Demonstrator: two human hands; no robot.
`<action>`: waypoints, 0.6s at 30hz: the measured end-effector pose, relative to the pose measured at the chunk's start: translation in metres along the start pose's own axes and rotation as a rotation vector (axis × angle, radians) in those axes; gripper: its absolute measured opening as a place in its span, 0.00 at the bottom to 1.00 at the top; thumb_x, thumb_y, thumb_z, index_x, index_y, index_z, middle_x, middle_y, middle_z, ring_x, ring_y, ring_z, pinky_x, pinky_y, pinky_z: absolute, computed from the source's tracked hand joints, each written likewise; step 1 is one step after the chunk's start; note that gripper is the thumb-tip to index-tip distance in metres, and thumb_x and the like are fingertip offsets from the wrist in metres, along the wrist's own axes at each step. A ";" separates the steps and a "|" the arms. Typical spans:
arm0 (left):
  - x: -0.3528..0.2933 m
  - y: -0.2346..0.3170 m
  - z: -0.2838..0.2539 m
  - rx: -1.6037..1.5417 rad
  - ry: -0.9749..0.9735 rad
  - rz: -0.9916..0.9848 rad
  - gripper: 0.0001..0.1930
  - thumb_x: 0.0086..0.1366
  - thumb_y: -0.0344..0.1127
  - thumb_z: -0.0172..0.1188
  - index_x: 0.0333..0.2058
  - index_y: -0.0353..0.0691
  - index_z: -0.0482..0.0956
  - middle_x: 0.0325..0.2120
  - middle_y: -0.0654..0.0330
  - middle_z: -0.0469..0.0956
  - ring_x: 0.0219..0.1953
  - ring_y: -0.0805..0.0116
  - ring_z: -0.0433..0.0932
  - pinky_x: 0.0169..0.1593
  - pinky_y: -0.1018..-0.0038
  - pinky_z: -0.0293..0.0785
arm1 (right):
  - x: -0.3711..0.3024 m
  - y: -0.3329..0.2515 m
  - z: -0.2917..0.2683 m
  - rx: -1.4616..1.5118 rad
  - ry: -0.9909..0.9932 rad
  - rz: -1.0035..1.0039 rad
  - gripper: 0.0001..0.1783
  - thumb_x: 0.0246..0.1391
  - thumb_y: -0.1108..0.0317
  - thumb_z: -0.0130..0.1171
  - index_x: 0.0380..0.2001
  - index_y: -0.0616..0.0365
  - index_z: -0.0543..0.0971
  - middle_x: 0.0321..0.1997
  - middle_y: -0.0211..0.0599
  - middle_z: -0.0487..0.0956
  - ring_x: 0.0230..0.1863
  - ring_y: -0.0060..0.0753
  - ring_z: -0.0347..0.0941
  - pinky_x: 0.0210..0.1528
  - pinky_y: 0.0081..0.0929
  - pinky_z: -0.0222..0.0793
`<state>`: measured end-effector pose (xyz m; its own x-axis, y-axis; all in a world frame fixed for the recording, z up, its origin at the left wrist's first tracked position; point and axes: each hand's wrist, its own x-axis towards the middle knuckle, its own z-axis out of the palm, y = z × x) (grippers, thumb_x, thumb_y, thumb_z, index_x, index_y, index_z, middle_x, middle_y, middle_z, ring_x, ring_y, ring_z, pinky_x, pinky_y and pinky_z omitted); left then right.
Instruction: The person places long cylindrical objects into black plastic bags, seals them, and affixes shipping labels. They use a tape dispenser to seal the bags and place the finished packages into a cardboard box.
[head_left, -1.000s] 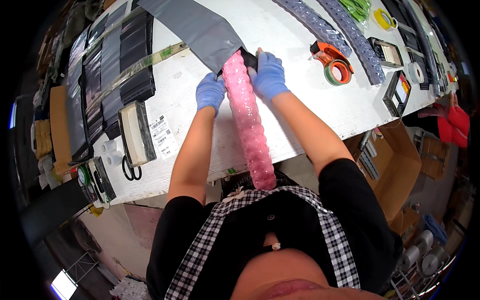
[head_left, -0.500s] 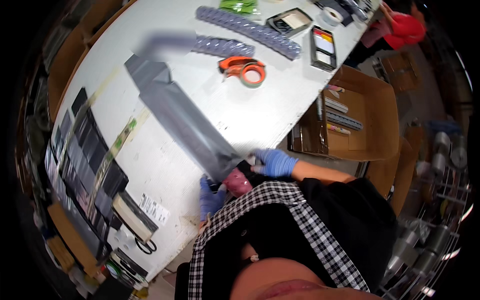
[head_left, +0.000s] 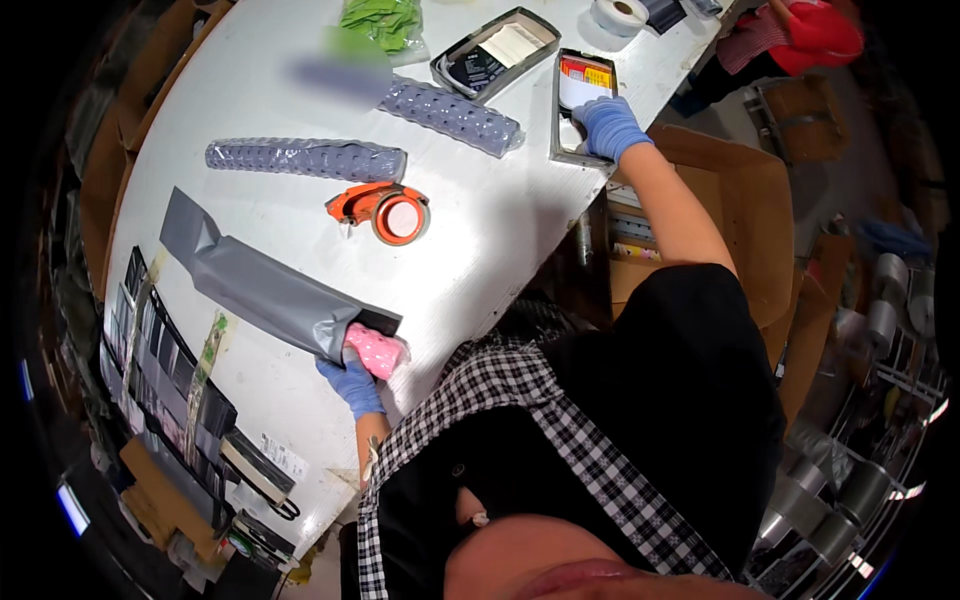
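A long grey plastic mailing bag [head_left: 270,290] lies slantwise on the white table, its near end open. Out of that end pokes a pink roll in clear, shiny wrap [head_left: 376,350]. My left hand [head_left: 350,386], in a blue glove, is closed on the mouth of the bag, the thumb against the pink roll. My right hand [head_left: 608,128], gloved too, reaches into a small dark-rimmed tray [head_left: 556,120] of white, red and yellow cards. Its fingers are curled down onto the cards; whatever is under the fingertips is hidden.
Two wrapped purple-grey rolls [head_left: 305,158] and an orange tape dispenser [head_left: 378,212] lie beyond the bag. Another tray [head_left: 497,52] and a green packet [head_left: 385,25] sit farther back. Grey bags [head_left: 170,370] are stacked left. A cardboard box [head_left: 740,220] stands off the right edge; a person in red [head_left: 815,35] is behind.
My right hand has left the bag's open end and gone up and right to the card tray. My left hand stays at the bag's mouth, where more of the pink roll shows.
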<state>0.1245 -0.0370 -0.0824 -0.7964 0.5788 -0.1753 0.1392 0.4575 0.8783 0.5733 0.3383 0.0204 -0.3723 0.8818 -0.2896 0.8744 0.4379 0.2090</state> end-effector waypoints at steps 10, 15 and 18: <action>-0.013 0.019 0.012 0.044 0.091 -0.049 0.37 0.62 0.45 0.63 0.61 0.29 0.56 0.56 0.46 0.67 0.55 0.58 0.69 0.59 0.69 0.66 | 0.005 0.031 0.023 0.204 -0.028 -0.084 0.13 0.50 0.53 0.56 0.31 0.45 0.85 0.31 0.38 0.83 0.37 0.43 0.79 0.43 0.40 0.74; -0.005 -0.001 0.008 0.065 0.118 -0.014 0.35 0.63 0.46 0.62 0.60 0.29 0.59 0.55 0.46 0.69 0.54 0.58 0.70 0.58 0.68 0.68 | -0.005 0.023 0.000 0.217 -0.086 0.072 0.13 0.52 0.52 0.56 0.32 0.43 0.86 0.31 0.37 0.83 0.37 0.42 0.79 0.44 0.39 0.73; -0.001 -0.012 0.005 0.019 0.084 -0.005 0.36 0.62 0.48 0.62 0.60 0.28 0.60 0.55 0.47 0.69 0.53 0.58 0.71 0.57 0.68 0.68 | -0.017 0.026 -0.005 0.327 -0.055 0.092 0.14 0.52 0.51 0.57 0.32 0.44 0.86 0.32 0.37 0.83 0.38 0.42 0.79 0.46 0.37 0.73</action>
<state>0.1263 -0.0393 -0.0952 -0.8438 0.5178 -0.1410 0.1454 0.4735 0.8687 0.6009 0.3361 0.0357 -0.2773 0.9002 -0.3357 0.9604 0.2692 -0.0713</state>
